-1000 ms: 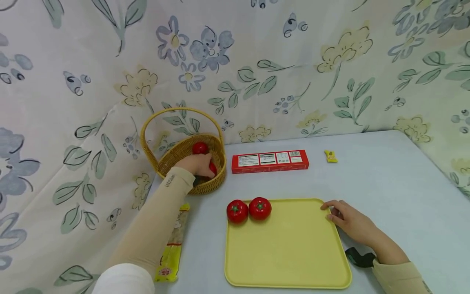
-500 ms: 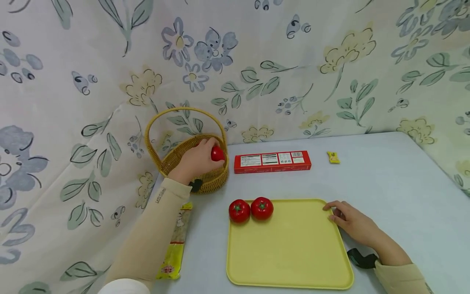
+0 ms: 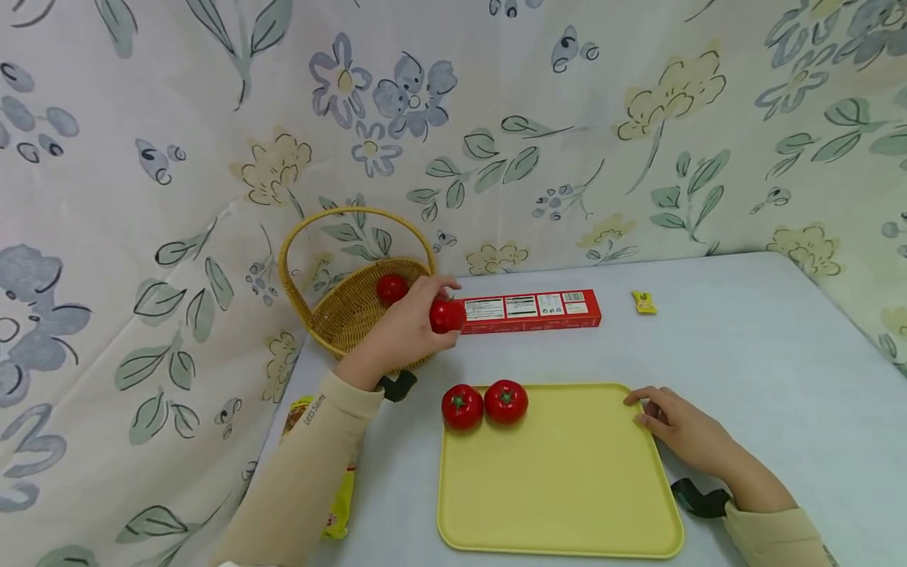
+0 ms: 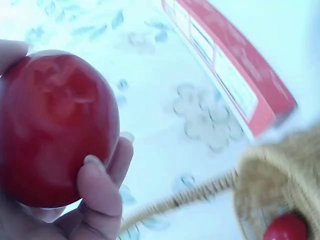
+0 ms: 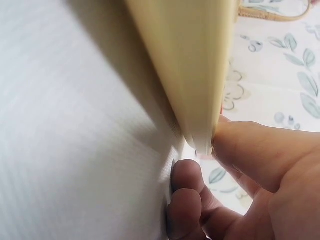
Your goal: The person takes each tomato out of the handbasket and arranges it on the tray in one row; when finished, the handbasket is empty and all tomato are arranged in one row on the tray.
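Note:
A red tomato (image 3: 447,315) is gripped by my left hand (image 3: 407,327), just right of the wicker basket (image 3: 347,319) and above the table. The left wrist view shows fingers curled round this tomato (image 4: 57,130). Another tomato (image 3: 392,290) lies inside the basket. Two more tomatoes, one (image 3: 462,408) beside the other (image 3: 506,402), sit at the far left corner of the yellow tray (image 3: 560,480). My right hand (image 3: 683,429) holds the tray's far right corner. Up close, a digit presses on the tray rim (image 5: 192,75) while other fingertips (image 5: 186,175) curl below it near the table.
Behind the tray lies a red box (image 3: 527,312), partly covered by the left hand. A small yellow packet (image 3: 643,302) is farther right. Under the left forearm, a long yellow packet (image 3: 342,508) is partly hidden. A floral cloth (image 3: 538,157) hangs behind the table.
My left hand has lifted a tomato out of the basket and carried it right, past the basket's rim. The right hand has stayed at the tray corner.

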Motion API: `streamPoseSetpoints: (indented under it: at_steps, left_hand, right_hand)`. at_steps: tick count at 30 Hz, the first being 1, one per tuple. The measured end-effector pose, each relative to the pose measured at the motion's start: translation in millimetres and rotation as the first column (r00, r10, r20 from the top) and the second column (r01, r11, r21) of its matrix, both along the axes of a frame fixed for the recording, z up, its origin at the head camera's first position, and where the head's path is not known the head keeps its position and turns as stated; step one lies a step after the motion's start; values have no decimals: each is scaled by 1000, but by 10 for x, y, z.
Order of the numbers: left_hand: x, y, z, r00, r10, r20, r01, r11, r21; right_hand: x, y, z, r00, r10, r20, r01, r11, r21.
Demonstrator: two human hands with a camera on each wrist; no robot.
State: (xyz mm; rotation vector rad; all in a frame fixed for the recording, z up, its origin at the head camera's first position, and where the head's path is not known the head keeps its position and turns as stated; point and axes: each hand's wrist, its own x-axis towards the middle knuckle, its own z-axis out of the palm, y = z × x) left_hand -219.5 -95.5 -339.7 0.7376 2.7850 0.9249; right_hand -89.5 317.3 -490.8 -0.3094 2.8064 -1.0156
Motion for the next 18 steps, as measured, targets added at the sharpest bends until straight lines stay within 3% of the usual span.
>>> streamPoseSetpoints:
  at_steps: [4,9,13,18]
  left_hand:
    - [120,157,-24,996,-85,-9,84,996,-18]
    - [230,352,-81,983,-181,24,180,983,27]
    - [278,483,-137,973,-227,43,226,974,21]
    - [342,634,-198,963,-266,54,268,962,-43]
  right_hand:
    - [-1,7,-9,1000,-3,-3,3,1000,8]
    - [-6,11,-23,1000,0,-7,0,1000,4]
    - [-6,17,-31,1000,2,-9,-2,1000,4]
    - [0,17,-32,1000,-4,-8,4,1000,11]
